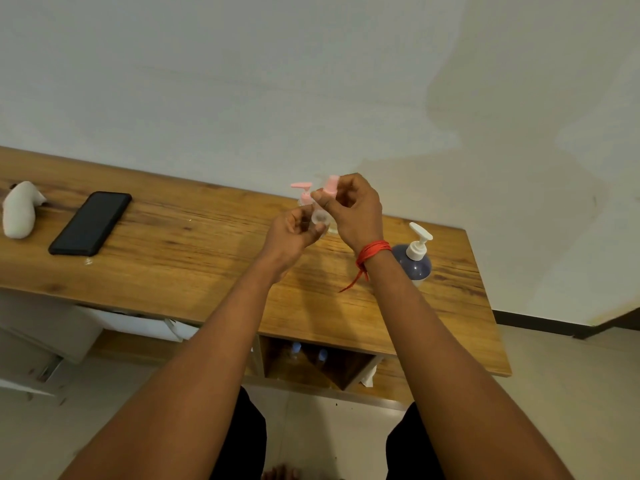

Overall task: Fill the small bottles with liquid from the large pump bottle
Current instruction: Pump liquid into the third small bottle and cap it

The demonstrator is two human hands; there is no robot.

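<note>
A small clear bottle [319,218] is held above the bench [173,237], left of the large pump bottle [415,258] — the left hand [294,233] curls round it, and the right hand [353,209] pinches a pink pump cap [330,185] just above. A second small bottle [304,195] stands behind them — a black phone [90,223] lies far left of the large pump bottle.

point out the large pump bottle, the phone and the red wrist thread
large pump bottle [417,268], head view, blue body
phone [90,223], head view, middle of screen
red wrist thread [374,252], head view, wrapped band
</note>
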